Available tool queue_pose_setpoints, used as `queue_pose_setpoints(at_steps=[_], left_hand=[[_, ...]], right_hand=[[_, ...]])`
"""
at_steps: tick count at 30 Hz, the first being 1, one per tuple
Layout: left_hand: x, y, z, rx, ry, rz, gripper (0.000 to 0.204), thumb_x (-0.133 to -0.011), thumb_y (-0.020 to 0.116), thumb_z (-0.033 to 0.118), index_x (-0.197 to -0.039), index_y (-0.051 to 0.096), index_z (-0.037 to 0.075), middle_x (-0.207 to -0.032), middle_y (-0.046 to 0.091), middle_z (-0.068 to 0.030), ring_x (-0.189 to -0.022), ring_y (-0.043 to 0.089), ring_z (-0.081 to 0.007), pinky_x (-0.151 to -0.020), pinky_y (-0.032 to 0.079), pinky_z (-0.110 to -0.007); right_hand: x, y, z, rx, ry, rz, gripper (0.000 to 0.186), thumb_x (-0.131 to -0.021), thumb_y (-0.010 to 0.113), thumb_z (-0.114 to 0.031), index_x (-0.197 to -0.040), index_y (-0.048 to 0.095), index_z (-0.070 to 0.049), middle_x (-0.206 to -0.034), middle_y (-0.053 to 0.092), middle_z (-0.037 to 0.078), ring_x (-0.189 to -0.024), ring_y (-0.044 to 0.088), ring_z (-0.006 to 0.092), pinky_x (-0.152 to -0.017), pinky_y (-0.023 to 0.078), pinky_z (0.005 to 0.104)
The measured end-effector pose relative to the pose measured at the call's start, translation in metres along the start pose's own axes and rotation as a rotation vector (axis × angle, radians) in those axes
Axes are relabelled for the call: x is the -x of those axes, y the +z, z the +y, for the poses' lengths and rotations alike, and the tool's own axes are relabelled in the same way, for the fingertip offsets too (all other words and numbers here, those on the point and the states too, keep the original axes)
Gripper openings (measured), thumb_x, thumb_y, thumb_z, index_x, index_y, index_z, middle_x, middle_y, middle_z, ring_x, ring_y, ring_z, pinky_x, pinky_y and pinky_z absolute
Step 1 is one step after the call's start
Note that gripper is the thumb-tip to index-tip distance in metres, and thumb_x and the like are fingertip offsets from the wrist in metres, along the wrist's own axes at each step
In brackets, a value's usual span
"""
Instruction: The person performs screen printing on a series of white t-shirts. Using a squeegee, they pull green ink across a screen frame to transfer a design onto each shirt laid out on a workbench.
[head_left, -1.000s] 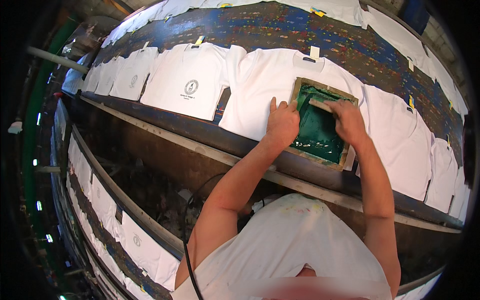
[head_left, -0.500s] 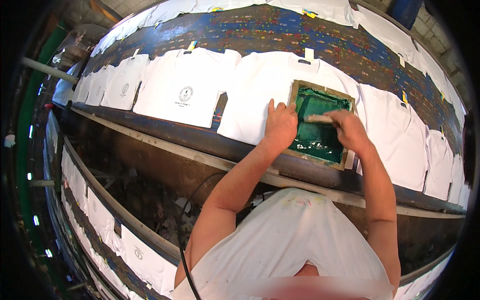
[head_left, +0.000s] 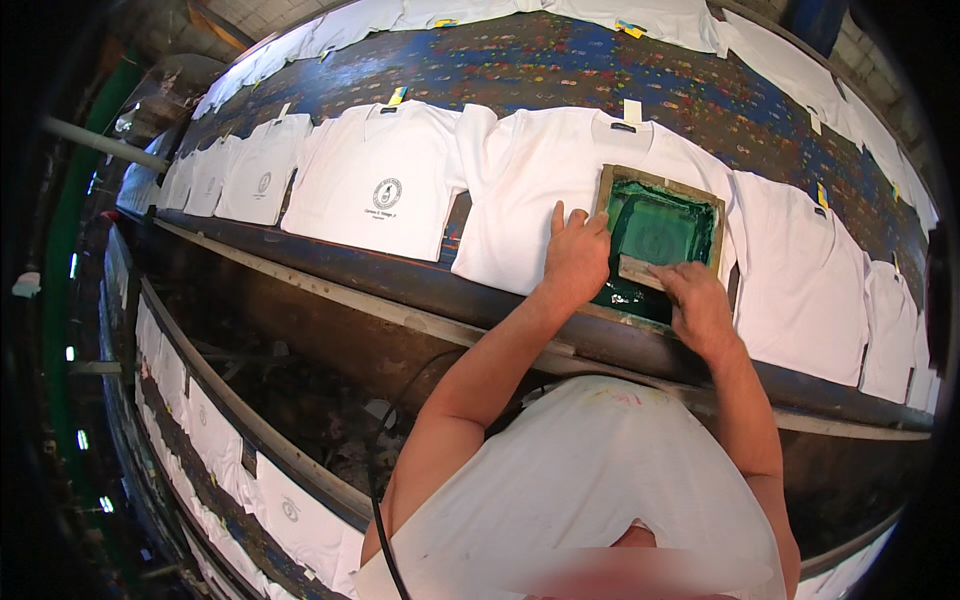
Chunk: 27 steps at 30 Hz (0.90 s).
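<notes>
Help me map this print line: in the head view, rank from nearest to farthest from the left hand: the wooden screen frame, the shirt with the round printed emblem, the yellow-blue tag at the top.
1. Wooden screen frame: touching the left hand, on its right.
2. Emblem shirt: one place left.
3. Yellow-blue tag: far row, top.

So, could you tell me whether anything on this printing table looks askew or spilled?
Nothing stands out. The screen frame lies flat on the white shirt; the left hand steadies its edge and the right hand holds the squeegee. Neighbouring shirts lie flat.
</notes>
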<state>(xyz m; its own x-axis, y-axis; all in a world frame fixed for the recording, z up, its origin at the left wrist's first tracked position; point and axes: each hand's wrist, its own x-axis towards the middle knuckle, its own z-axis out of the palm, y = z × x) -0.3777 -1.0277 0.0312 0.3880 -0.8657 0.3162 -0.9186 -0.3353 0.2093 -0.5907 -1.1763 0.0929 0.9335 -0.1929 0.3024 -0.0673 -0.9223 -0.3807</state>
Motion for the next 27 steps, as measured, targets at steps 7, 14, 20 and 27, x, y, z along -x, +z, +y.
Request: queue_pose_setpoints(at_steps=[7,14,20,27], left_hand=[[0.003,0.011,0.004,0.154,-0.060,0.183,0.028,-0.087,0.069,0.003,-0.110,0.084,-0.002,-0.143,0.075,-0.0110,-0.133,0.062,-0.0340,-0.127,0.036,-0.058],[0.006,0.026,0.008,0.332,-0.159,0.268,0.031,-0.089,0.067,-0.002,-0.115,0.082,-0.009,-0.144,0.072,-0.0235,-0.127,0.063,-0.0421,-0.113,0.052,-0.054],[0.009,0.034,0.007,0.401,-0.186,0.305,0.031,-0.091,0.070,-0.003,-0.119,0.080,-0.010,-0.145,0.070,-0.0304,-0.124,0.066,-0.0476,-0.108,0.057,-0.053],[0.013,0.037,0.006,0.465,-0.194,0.284,0.047,-0.090,0.070,-0.007,-0.137,0.073,-0.005,-0.148,0.067,-0.0270,-0.134,0.061,-0.0468,-0.116,0.051,-0.054]], right_hand=[[0.035,0.003,-0.033,-0.033,0.032,-0.054,0.050,-0.081,0.085,0.001,-0.130,0.079,-0.005,-0.122,0.074,0.017,-0.112,0.067,0.0386,-0.098,0.057,0.0483],[0.019,-0.026,-0.047,-0.255,0.093,-0.077,0.039,-0.093,0.084,-0.010,-0.131,0.079,-0.003,-0.114,0.077,0.019,-0.108,0.068,0.0419,-0.098,0.056,0.0493],[0.035,-0.001,-0.088,-1.157,0.320,0.505,0.029,-0.118,0.061,-0.012,-0.137,0.074,0.005,-0.111,0.081,0.014,-0.099,0.074,0.0181,-0.096,0.059,0.0348],[0.163,0.040,-0.093,-0.942,0.622,0.593,0.029,-0.119,0.057,-0.007,-0.140,0.072,0.006,-0.110,0.080,0.013,-0.101,0.073,0.0178,-0.094,0.059,0.0328]])
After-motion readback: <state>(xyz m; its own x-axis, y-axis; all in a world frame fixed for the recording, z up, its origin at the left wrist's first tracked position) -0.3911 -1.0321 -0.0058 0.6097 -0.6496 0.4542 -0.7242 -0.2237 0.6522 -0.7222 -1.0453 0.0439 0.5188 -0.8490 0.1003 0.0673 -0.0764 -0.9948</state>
